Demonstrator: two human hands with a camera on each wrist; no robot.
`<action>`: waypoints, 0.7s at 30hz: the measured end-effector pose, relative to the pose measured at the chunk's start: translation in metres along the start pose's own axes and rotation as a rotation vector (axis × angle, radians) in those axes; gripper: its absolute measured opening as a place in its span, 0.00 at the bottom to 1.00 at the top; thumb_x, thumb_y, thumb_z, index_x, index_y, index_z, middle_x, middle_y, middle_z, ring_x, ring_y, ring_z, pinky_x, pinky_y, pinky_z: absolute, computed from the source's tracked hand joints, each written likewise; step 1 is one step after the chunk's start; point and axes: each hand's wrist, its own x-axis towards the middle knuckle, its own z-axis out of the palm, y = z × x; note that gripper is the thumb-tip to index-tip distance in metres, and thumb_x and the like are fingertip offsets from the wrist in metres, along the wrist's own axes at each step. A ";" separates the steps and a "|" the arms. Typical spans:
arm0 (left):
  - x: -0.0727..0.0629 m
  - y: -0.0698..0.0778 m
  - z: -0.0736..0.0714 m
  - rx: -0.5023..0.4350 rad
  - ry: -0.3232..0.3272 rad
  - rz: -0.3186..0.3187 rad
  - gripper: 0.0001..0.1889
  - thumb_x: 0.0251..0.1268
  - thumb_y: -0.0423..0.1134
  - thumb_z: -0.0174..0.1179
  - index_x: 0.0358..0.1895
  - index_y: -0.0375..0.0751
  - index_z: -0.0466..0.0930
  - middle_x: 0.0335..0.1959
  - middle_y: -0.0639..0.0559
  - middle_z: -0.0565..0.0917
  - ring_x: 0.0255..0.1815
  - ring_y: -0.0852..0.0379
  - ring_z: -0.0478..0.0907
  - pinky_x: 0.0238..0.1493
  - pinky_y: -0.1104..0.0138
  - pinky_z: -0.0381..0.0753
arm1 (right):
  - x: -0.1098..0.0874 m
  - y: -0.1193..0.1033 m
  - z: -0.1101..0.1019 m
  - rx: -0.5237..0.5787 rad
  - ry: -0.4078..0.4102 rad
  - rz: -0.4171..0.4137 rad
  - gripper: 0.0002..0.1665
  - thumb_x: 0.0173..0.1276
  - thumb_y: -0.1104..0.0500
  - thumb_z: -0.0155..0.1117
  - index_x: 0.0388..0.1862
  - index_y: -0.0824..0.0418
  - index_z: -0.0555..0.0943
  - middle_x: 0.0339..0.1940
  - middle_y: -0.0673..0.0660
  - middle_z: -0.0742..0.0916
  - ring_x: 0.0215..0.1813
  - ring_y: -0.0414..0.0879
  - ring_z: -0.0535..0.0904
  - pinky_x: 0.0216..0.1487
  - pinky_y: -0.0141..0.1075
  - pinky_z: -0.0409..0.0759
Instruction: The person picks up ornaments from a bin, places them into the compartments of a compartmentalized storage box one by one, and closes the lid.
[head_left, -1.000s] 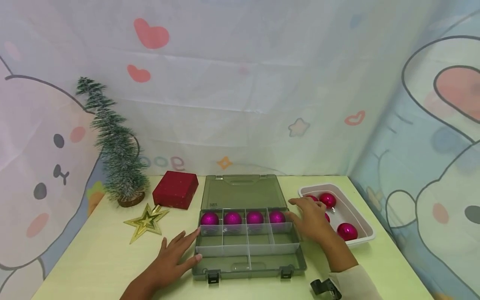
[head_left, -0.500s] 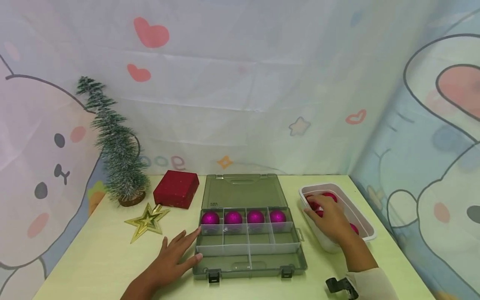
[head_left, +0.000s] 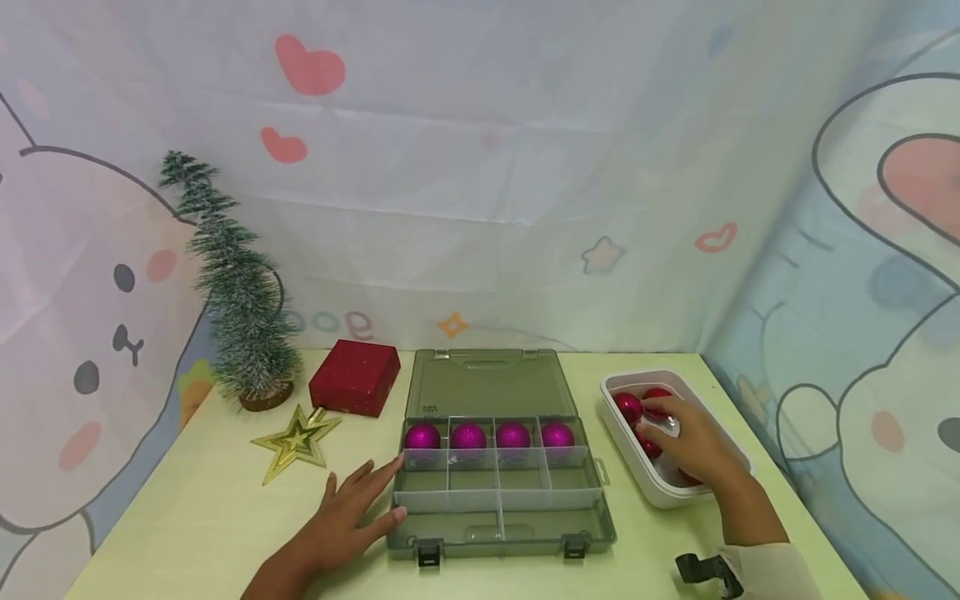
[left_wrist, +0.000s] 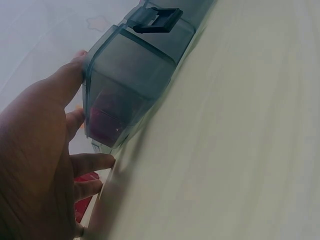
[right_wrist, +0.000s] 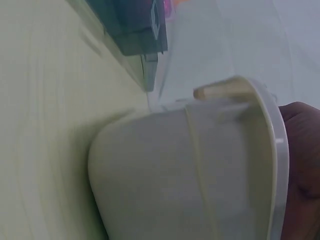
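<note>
My left hand (head_left: 345,521) has its fingers spread, with fingertips touching the left side of a grey-green clear compartment box (head_left: 487,546); the left wrist view shows them against the box wall (left_wrist: 135,65). Glittery magenta Christmas balls (head_left: 468,436) fill the back row of compartments, one in each. My right hand (head_left: 693,442) reaches into a white plastic tub (head_left: 660,493), thumb and forefinger among shiny red Christmas balls (head_left: 628,407). Another red ball (head_left: 657,398) lies just behind the fingers. Whether the fingers pinch a ball is hidden; the right wrist view shows mostly the tub's outside (right_wrist: 165,165).
The box lid (head_left: 491,383) lies folded back against the cloth backdrop. At the left are a small frosted Christmas tree (head_left: 243,308), a red box (head_left: 354,377) and a gold star (head_left: 296,442). The box's middle and front compartments show only their bottoms.
My right hand has moved rightward from the compartment box's back right corner into the white tub, then a little farther right among the red balls. My left hand has stayed in place.
</note>
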 end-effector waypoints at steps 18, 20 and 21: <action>0.000 0.000 0.001 0.006 0.011 -0.002 0.39 0.81 0.60 0.59 0.89 0.59 0.58 0.87 0.45 0.68 0.89 0.25 0.53 0.74 0.14 0.29 | 0.003 0.027 -0.016 0.056 -0.205 0.112 0.30 0.68 0.56 0.81 0.67 0.63 0.86 0.67 0.73 0.87 0.69 0.75 0.80 0.66 0.71 0.81; 0.000 0.000 0.000 0.009 0.010 0.000 0.39 0.82 0.60 0.59 0.90 0.59 0.58 0.87 0.45 0.68 0.90 0.25 0.53 0.74 0.14 0.29 | 0.003 0.030 -0.015 0.066 -0.226 0.129 0.31 0.68 0.55 0.81 0.68 0.62 0.86 0.69 0.73 0.85 0.70 0.76 0.79 0.66 0.72 0.80; 0.000 0.000 0.000 0.011 0.010 0.001 0.39 0.82 0.60 0.59 0.90 0.59 0.58 0.87 0.45 0.68 0.90 0.25 0.53 0.74 0.14 0.29 | 0.003 0.032 -0.015 0.070 -0.229 0.136 0.31 0.68 0.55 0.81 0.68 0.61 0.86 0.70 0.74 0.84 0.71 0.76 0.79 0.67 0.72 0.80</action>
